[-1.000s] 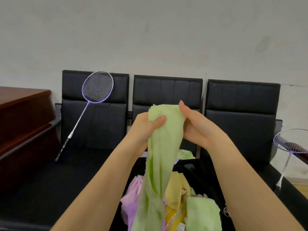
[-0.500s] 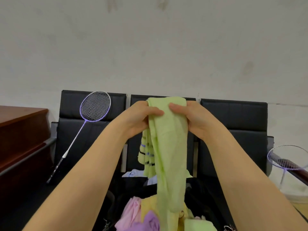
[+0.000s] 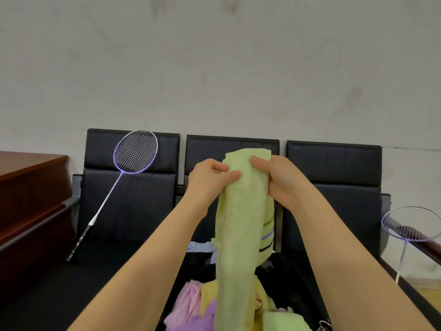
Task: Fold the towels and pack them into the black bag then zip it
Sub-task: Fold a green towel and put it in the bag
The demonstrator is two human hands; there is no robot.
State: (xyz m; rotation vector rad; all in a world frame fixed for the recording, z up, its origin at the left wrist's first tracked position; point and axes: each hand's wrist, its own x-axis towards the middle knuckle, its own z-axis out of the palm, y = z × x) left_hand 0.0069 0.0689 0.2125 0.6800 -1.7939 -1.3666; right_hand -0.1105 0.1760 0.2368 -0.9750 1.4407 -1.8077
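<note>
A light green towel (image 3: 238, 235) hangs lengthwise in front of me, held up at chest height before the middle seat. My left hand (image 3: 207, 177) pinches its top left edge between thumb and fingers. My right hand (image 3: 276, 177) grips the top right edge. Striped trim shows on the towel's right side. Below it lies a heap of pink, yellow, purple and green towels (image 3: 193, 304) on the seat. Part of the black bag (image 3: 284, 271) shows behind the heap, mostly hidden.
Three black padded seats (image 3: 133, 206) stand against the white wall. A purple badminton racket (image 3: 128, 168) leans on the left seat. Another racket (image 3: 410, 230) sits at the right edge. A brown wooden desk (image 3: 31, 187) is on the left.
The towel has been turned: its striped trim now hangs on the right instead of the left. Both hands keep hold of the top edge, slightly further apart.
</note>
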